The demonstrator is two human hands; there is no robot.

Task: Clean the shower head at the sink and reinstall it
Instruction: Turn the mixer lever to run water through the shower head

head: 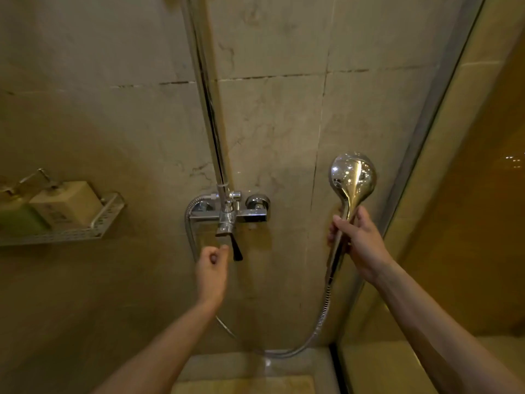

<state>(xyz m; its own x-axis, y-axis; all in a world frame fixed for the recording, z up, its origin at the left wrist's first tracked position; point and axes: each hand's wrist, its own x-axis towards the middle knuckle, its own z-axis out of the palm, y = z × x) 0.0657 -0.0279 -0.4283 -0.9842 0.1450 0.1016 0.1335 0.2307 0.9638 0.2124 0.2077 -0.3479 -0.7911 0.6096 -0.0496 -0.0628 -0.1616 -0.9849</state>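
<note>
The right hand [359, 245] has its fingers wrapped tight around the slim chrome handle of the shower head [352, 177], thumb laid across the front. The round, mirror-bright head stands upright at twelve o'clock from the fist, its back to the camera, so the spray face is hidden. A ribbed metal hose [324, 314] drops from the handle, loops low, and passes behind the left forearm.

The left hand [212, 270] is loosely curled, fingertips bunched against the thumb, holding nothing, just short of the dark lever at one o'clock under the boxy chrome tap [230, 214]. At nine o'clock a perforated metal shelf [71, 233] holds blurred bottles, cut off by the frame edge.
</note>
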